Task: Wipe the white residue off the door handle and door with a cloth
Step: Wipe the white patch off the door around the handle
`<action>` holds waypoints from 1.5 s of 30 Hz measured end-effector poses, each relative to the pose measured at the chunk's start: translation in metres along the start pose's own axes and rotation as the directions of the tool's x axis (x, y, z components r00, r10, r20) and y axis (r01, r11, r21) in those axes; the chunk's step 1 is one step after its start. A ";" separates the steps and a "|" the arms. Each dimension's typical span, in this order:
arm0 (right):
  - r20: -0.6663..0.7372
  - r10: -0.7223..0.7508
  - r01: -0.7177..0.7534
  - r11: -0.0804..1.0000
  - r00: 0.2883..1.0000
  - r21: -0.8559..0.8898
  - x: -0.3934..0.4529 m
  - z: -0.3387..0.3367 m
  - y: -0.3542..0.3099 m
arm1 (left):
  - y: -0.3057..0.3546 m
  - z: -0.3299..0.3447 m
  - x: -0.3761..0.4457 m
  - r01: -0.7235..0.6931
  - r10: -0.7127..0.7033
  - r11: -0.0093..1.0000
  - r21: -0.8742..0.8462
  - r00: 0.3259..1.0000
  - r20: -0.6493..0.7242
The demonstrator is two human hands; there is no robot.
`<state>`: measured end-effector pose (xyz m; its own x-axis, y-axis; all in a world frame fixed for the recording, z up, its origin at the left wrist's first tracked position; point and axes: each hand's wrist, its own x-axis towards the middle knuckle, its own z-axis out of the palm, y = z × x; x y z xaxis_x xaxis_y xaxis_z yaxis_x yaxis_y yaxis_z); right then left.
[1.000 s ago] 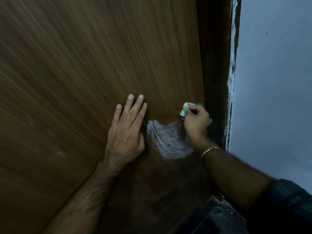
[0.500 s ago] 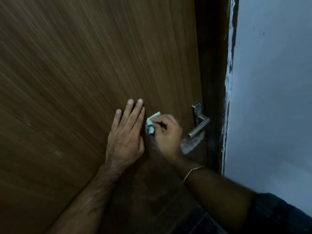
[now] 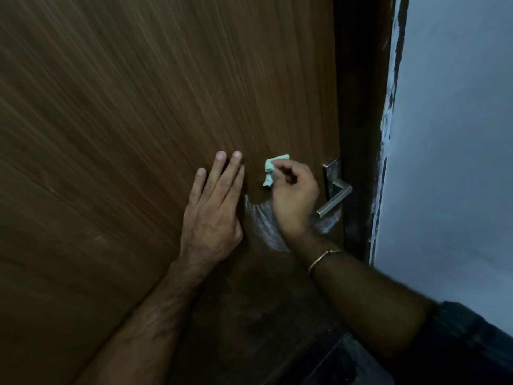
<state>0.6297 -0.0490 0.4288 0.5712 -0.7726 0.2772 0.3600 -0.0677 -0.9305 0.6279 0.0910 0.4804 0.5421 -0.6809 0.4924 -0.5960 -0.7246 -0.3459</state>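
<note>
The right hand (image 3: 294,201) is pinching a soft, light, bunched cloth (image 3: 270,170), its grip narrow around it, while the left hand (image 3: 213,215) is lying flat, holding nothing, against the door (image 3: 138,107).

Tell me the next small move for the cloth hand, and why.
Probably sweep the cloth down over the residue: the right hand holds it above the white smear, which still shows on the door below the handle.

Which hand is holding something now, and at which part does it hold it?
The right hand pinches a crumpled pale green cloth by its right side; the left hand holds nothing.
</note>
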 end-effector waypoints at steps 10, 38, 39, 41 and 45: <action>0.157 -0.161 0.171 0.984 0.974 -0.051 -0.021 0.001 0.012 | 0.002 0.001 0.000 0.013 -0.013 1.000 0.010 1.000 -0.012; 0.002 -0.013 0.013 0.992 1.000 -0.126 -0.025 -0.011 0.038 | 0.001 -0.001 -0.006 0.003 -0.005 1.000 0.031 0.997 0.073; 0.020 -0.030 0.033 0.990 0.999 -0.138 -0.034 -0.011 0.044 | 0.001 0.000 -0.006 0.004 -0.007 0.999 0.040 0.997 0.078; -0.031 0.015 -0.020 0.987 0.999 -0.162 -0.042 -0.015 0.057 | 0.000 0.000 -0.006 -0.005 0.000 0.998 0.055 0.997 0.077; -0.117 0.193 -0.204 0.974 0.974 -0.094 -0.027 -0.018 0.057 | 0.001 0.000 -0.005 -0.029 0.021 0.996 0.089 0.995 0.099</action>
<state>0.6214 -0.0428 0.3642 0.5397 -0.8395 0.0630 0.1650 0.0322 -0.9858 0.6238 0.0937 0.4775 0.5856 -0.7029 0.4038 -0.5566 -0.7108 -0.4301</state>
